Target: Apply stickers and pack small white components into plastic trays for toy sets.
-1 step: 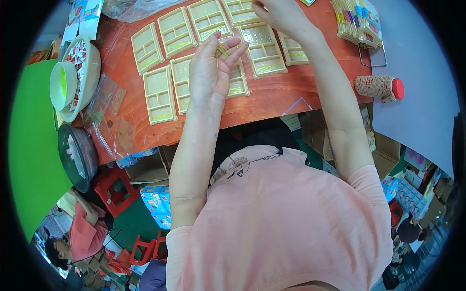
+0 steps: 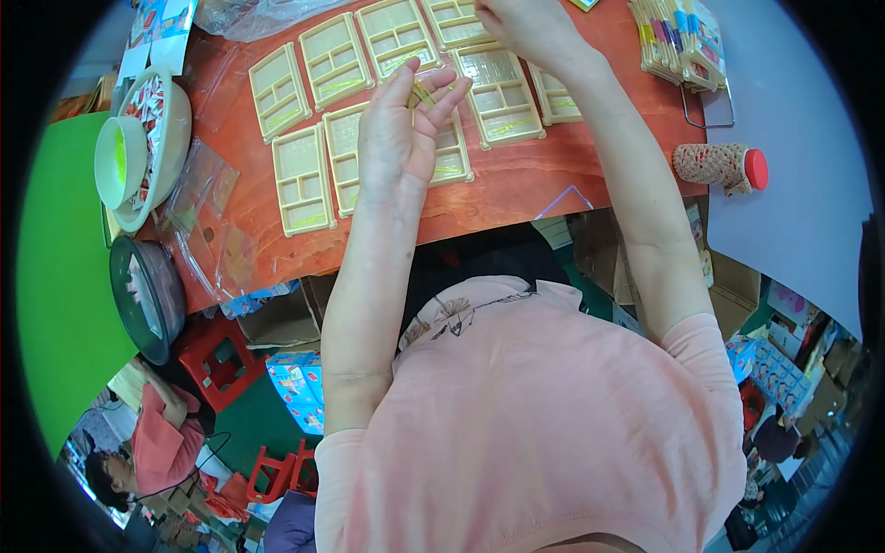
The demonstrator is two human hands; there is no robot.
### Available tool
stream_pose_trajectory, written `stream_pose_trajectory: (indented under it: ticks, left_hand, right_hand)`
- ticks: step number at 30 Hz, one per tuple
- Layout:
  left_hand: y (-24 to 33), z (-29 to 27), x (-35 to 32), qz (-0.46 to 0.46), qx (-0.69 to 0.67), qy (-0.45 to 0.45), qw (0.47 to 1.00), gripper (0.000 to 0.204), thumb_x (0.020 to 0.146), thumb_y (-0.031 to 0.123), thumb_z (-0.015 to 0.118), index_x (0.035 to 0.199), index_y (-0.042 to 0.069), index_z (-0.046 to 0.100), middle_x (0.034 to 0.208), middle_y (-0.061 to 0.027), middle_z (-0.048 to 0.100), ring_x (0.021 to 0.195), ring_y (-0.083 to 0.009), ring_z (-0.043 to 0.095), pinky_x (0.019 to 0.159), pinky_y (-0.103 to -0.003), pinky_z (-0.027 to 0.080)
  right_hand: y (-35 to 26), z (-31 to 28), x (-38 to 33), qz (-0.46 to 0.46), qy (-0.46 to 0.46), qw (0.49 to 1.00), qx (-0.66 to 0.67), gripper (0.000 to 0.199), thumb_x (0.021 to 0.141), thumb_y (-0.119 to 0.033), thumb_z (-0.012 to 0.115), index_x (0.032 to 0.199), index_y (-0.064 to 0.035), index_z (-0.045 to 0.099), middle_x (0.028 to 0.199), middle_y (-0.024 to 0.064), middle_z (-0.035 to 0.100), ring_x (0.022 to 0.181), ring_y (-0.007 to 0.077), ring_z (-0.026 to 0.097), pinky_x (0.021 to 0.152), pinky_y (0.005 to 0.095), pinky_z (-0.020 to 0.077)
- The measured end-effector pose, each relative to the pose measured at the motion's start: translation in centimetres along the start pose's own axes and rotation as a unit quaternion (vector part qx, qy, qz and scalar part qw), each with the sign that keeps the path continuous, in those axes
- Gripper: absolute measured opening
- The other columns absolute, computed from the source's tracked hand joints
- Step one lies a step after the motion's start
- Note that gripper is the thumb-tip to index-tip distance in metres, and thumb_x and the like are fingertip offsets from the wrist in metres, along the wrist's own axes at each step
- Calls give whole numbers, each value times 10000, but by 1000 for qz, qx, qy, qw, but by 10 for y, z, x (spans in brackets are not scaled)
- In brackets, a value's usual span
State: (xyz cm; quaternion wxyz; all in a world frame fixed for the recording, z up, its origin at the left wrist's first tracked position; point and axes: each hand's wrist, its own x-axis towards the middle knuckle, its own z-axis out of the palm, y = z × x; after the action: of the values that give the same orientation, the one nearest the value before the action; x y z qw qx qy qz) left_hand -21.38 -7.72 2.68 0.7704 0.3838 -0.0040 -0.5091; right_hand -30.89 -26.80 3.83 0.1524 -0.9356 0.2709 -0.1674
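Note:
Palm up over the trays, my left hand [image 2: 395, 143] holds a few thin yellow-green strips [image 2: 421, 95] in its curled fingers. My right hand [image 2: 535, 37] reaches to the top edge of the view, above a far cream tray [image 2: 458, 28]. Its fingers are bent together and partly cut off, so what they pinch cannot be made out. Several cream compartment trays lie in rows, among them a left near tray [image 2: 302, 175] and a tray under my right forearm's side [image 2: 498, 81]. Yellow-green strips lie in the long front compartments of many. My left hand covers part of the near middle trays.
At the left of the red table [image 2: 267, 244] stand a white basin [image 2: 175, 138] of small packets and a white bowl [image 2: 109, 175]. Clear plastic bags [image 2: 198, 184] lie nearby. To the right are a bundle of sticks [image 2: 659, 41] and a red-lidded jar [image 2: 714, 166].
My right hand has shifted slightly left and up, toward the top edge of the view. The left hand stays almost still with its strips.

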Motion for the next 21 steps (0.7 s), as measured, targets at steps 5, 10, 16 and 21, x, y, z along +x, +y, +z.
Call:
stream_pose_trajectory:
  ticks: [5, 10, 16, 21]
  left_hand:
    - [2, 5, 5, -4, -46, 0, 999, 311, 1016, 114, 463, 1250, -87, 416, 1120, -273, 526, 1058, -357, 620, 953, -479, 576]
    - [-5, 5, 9, -20, -86, -5, 996, 357, 1052, 236, 379, 1219, -73, 444, 1192, -258, 522, 1115, -350, 586, 1025, -487, 517]
    - [-18, 21, 7, 5, -52, -12, 999, 339, 1045, 227, 399, 1151, -68, 529, 1140, -174, 586, 1125, -264, 592, 974, -410, 525]
    - [-23, 7, 11, -4, -23, -18, 1000, 246, 994, 79, 487, 1148, -108, 529, 1097, -197, 601, 1074, -297, 619, 987, -421, 542]
  right_hand:
    - [8, 15, -8, -102, 40, 991, -81, 131, 873, -98, 596, 883, 21, 650, 855, 216, 659, 819, 375, 648, 717, 468, 506]
    - [-39, -19, -34, 0, -48, 958, 282, 142, 883, -100, 614, 945, 26, 631, 860, 189, 643, 825, 368, 626, 731, 412, 500]
    - [-54, 2, -44, 17, -40, 991, 130, 267, 887, -276, 617, 940, -52, 750, 863, 135, 721, 821, 276, 705, 754, 383, 558]
    - [-45, -1, -45, 129, -37, 908, 398, 232, 920, -199, 647, 1035, -1, 681, 934, 131, 706, 811, 238, 694, 746, 341, 540]
